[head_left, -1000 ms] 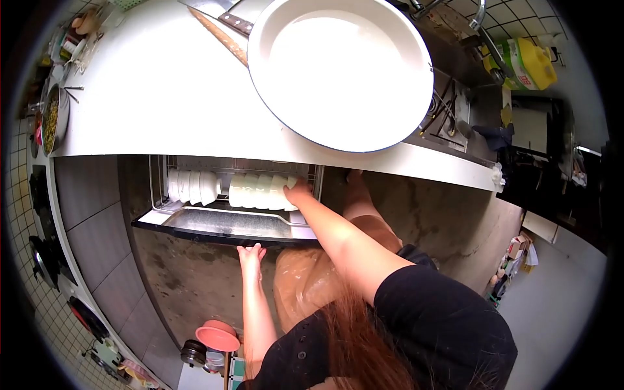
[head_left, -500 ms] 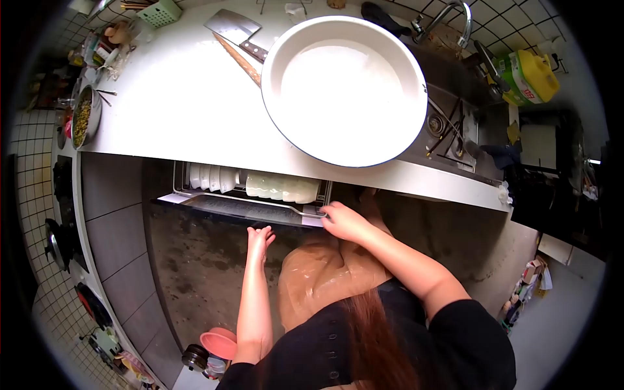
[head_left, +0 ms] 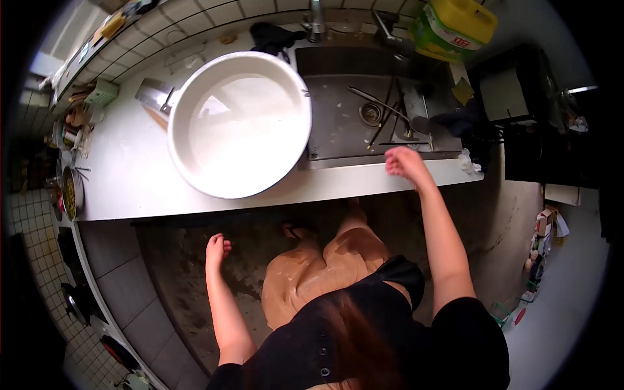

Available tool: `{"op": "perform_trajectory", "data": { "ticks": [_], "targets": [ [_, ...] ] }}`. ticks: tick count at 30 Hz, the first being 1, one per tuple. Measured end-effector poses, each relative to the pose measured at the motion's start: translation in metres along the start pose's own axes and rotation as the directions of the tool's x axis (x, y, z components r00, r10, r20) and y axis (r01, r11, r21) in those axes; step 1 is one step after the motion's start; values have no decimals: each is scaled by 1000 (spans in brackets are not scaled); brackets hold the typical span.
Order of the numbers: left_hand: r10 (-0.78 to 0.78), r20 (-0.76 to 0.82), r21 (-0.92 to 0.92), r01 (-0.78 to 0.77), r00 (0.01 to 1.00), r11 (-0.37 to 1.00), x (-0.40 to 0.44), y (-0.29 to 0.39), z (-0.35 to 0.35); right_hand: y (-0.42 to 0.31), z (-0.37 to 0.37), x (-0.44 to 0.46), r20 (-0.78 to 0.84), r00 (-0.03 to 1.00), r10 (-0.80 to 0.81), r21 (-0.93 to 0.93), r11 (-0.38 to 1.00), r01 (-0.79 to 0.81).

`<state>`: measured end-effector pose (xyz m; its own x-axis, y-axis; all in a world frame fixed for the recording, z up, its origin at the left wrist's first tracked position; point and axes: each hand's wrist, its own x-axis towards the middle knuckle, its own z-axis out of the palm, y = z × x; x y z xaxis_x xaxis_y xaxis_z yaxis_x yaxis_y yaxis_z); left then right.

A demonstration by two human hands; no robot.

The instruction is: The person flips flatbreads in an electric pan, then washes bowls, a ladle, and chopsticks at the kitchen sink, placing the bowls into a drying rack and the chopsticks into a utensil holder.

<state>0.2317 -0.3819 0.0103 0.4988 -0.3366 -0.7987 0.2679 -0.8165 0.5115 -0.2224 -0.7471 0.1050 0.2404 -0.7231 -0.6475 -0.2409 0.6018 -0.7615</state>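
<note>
- Tabletop [head_left: 123, 182]: white, smooth, before a tiled wall [head_left: 224, 12]; stained grey floor [head_left: 478, 218] below.
- Drawer front [head_left: 188, 221]: dark strip under the tabletop's edge, near your left grip [head_left: 218, 249], which is slack and bare.
- Your right grip [head_left: 404, 162]: loosely curled, nothing visible in it, by the sink [head_left: 328, 97].
- Sink: dull metal, rectangular; holds chopsticks [head_left: 380, 130], ladle [head_left: 419, 125].
- Basin [head_left: 177, 146]: round, white; liquid [head_left: 250, 123] inside.

Two hands [head_left: 218, 249] [head_left: 404, 164], one basin [head_left: 195, 166], one sink [head_left: 335, 123].
</note>
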Motion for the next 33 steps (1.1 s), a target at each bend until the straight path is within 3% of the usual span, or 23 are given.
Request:
{"op": "perform_trajectory", "data": {
  "ticks": [3,7,8,12,13,16,19,23,24,26,27,30,33],
  "targets": [
    [-24,149,157,0,989,988,-55,38,52,30,-89,111,-270,949,163,277,957,-86],
    [-91,338,195,25,937,980,-126,87,144,84,-179,237,-492,716,495,478,841,-253],
    [-127,365,219,48,922,975,-135,96,166,89,-188,251,-493,666,560,526,801,-285],
    [-12,439,266,-117,898,957,-174,159,256,101,-199,302,-403,472,784,707,595,-383],
    [23,439,265,-154,898,952,-183,176,275,118,-210,324,-293,456,840,764,493,-417],
    [128,446,254,-262,886,931,-189,204,311,124,-208,325,-339,567,751,749,580,-320],
    [221,418,274,-354,881,894,-185,221,330,134,-204,320,-405,765,500,620,765,-172],
    [340,405,385,-496,849,779,-170,261,360,43,-179,241,-392,902,181,421,907,1],
    [378,415,400,-539,828,741,-164,269,369,31,-176,227,-425,903,61,313,946,83],
    [563,459,430,-727,687,536,-139,278,388,13,-173,204,-449,874,-186,79,966,247],
    [627,443,452,-764,640,461,-131,286,401,1,-174,192,-472,804,-363,-180,932,315],
    [791,445,529,-836,420,146,-97,307,437,-54,-173,140,-395,656,-643,-510,748,426],
    [858,460,513,-857,230,-45,-60,324,469,-83,-183,118,-327,627,-707,-557,680,477]
  ]
}}
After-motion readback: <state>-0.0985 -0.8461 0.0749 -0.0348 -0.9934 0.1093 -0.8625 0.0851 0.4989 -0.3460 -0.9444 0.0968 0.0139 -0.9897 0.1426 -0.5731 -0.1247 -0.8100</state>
